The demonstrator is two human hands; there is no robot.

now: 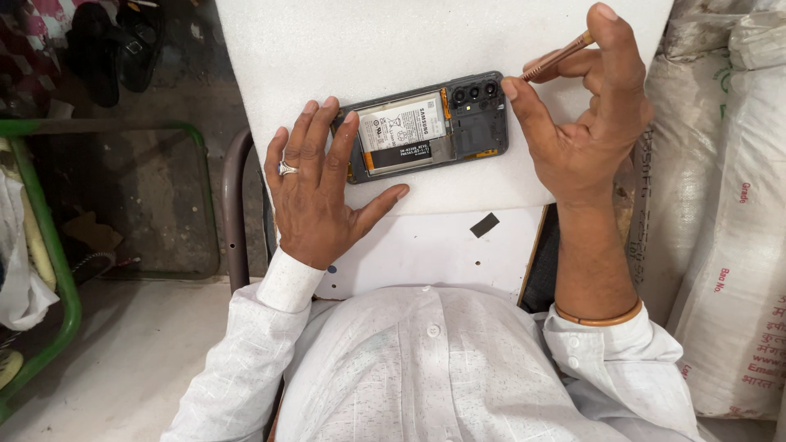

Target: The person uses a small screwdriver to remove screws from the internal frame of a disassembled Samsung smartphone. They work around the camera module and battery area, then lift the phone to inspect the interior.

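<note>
a phone (426, 127) lay back cover off, battery bared, on a white foam surface (327, 49); the left hand (315, 192) pressed flat on its end, the right hand (585, 123) pinched a thin tool (557, 59) by the camera corner, inner frame not yet lifted

- A makeshift repair spot — white foam sheet (327, 41) serves as a bench.
- Bulging white woven sacks (720, 205) stand beside it.
- Bare, dusty concrete floor (123, 352) — black sandals (115, 49) left lying on it.
</note>
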